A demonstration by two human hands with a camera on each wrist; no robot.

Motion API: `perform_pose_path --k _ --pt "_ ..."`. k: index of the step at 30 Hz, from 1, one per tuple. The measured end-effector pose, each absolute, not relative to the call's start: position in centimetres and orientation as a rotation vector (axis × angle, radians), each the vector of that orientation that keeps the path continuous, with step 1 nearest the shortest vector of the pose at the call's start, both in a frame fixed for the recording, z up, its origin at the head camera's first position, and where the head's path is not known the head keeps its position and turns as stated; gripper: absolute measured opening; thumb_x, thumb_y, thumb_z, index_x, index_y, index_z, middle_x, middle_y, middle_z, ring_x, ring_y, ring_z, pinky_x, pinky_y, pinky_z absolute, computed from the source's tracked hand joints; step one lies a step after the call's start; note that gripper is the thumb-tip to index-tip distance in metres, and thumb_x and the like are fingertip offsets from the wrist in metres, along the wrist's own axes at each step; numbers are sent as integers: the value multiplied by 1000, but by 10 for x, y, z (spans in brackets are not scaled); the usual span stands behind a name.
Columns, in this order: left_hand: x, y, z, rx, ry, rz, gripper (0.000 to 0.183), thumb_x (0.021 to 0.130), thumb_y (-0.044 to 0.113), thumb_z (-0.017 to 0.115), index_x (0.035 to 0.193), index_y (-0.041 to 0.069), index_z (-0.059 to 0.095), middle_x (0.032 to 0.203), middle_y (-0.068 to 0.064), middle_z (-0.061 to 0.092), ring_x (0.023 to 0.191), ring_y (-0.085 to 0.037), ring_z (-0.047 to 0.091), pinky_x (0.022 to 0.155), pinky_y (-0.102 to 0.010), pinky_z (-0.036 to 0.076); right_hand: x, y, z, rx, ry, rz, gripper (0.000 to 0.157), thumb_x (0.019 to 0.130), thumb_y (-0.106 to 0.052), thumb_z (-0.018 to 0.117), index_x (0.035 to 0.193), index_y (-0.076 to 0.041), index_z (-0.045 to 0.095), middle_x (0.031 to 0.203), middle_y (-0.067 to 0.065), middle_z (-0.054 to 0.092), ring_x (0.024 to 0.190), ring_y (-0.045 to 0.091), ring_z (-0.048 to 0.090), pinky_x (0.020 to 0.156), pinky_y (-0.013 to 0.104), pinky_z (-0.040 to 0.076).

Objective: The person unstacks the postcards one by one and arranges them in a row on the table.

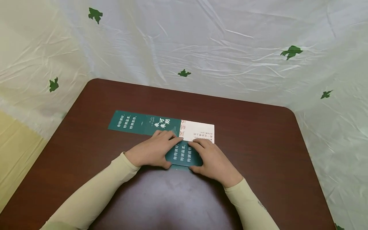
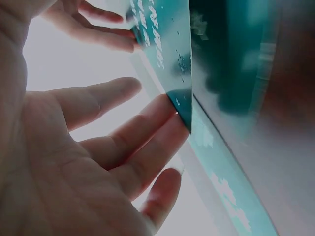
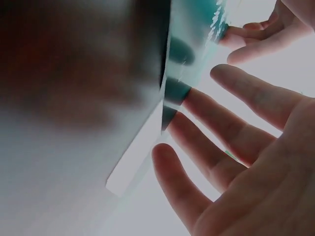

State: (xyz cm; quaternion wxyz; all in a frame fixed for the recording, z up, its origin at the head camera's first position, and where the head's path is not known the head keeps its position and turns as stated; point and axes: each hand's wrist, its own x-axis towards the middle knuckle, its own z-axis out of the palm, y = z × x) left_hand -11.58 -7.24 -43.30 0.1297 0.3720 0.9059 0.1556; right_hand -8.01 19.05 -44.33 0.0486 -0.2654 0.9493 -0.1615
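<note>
Both hands hold a green card [image 1: 181, 153] with white vertical writing, near the table's front edge. At its left end is my left hand [image 1: 153, 150], thumb at the near edge and fingers at the far edge. My right hand [image 1: 214, 159] holds the right end in the same way. In the left wrist view, two fingertips of the left hand [image 2: 98, 147] touch the card [image 2: 170, 54] at its edge. The right wrist view shows fingertips of the right hand [image 3: 236, 142] against the card [image 3: 179, 88]. Beyond the hands lies a green printed strip [image 1: 143, 123].
A white printed panel [image 1: 198, 127] adjoins the green strip's right end, partly covered by the hands. Everything lies on a dark brown table [image 1: 244, 127] with rounded corners. White cloth [image 1: 215, 41] with green leaf-like patches hangs behind it and at the sides.
</note>
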Motion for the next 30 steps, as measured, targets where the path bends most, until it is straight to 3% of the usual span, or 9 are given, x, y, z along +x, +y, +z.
perform_pose_path --k 13,23,30 --pt "-175 18 -425 1128 2609 391 102 84 47 89 168 13 40 146 -6 55 132 -23 53 115 -48 32 -114 272 -430 -522 2834 -671 86 85 -21 85 162 -12 47 166 12 44 156 39 29 121 72 32" --pt "-204 83 -428 1118 2586 377 102 86 52 84 169 16 38 148 -4 55 132 -20 54 115 -47 33 -134 324 -429 -344 2789 -738 93 85 -14 78 168 -16 36 170 14 36 157 42 23 118 76 25" --pt "-206 108 -433 1105 2577 368 101 87 51 84 169 16 36 153 -4 54 135 -20 54 114 -46 34 -136 343 -435 -237 2751 -738 95 85 -11 77 169 -16 33 173 16 33 158 44 20 120 78 25"
